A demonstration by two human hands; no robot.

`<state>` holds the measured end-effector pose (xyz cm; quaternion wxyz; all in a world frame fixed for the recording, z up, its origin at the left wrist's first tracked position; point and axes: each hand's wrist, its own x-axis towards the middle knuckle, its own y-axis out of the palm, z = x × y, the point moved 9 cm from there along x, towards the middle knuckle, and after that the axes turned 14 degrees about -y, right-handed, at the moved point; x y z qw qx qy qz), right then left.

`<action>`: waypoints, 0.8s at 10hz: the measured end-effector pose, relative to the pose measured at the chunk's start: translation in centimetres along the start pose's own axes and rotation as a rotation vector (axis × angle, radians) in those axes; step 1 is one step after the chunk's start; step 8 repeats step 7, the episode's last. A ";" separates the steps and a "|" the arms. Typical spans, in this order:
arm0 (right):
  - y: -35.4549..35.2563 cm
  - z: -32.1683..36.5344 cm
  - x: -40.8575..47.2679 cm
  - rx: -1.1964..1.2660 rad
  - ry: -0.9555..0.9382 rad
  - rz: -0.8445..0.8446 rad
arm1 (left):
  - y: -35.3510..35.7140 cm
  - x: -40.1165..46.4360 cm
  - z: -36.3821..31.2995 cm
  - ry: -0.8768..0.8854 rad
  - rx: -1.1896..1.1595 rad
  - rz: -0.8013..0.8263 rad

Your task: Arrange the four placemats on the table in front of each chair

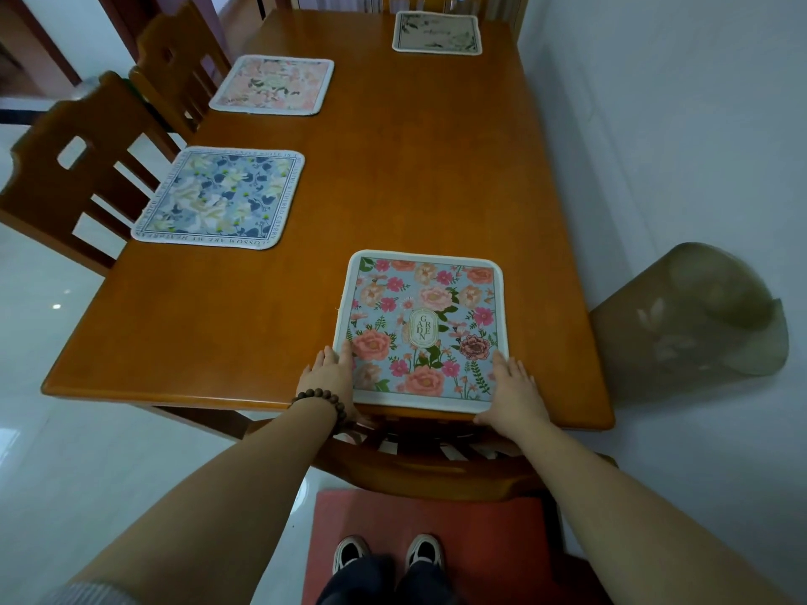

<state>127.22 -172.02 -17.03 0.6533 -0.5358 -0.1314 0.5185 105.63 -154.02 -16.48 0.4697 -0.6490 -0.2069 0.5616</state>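
1. Head view: the left hand [328,377] and right hand [515,393] lie flat with fingers spread on the two near corners of the pink-flowered placemat [421,329], gripping nothing, at the table's [393,176] near edge.
2. The blue placemat [220,196] and peach placemat [273,84] lie along the left side before chairs [65,168]; the pale placemat [436,32] lies at the far end.

Bare wooden table [406,176] lies open through the middle and right, while chair backs [74,168] crowd its left edge and another chair [436,469] blocks the near edge.
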 end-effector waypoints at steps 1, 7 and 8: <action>-0.1 -0.1 -0.1 -0.012 0.001 -0.007 | -0.1 -0.1 -0.3 0.011 0.006 -0.019; -4.3 3.8 -4.1 0.036 -0.067 -0.121 | -5.1 -3.9 -0.1 0.118 -0.101 -0.119; -4.3 3.8 -4.1 0.036 -0.067 -0.121 | -5.1 -3.9 -0.1 0.118 -0.101 -0.119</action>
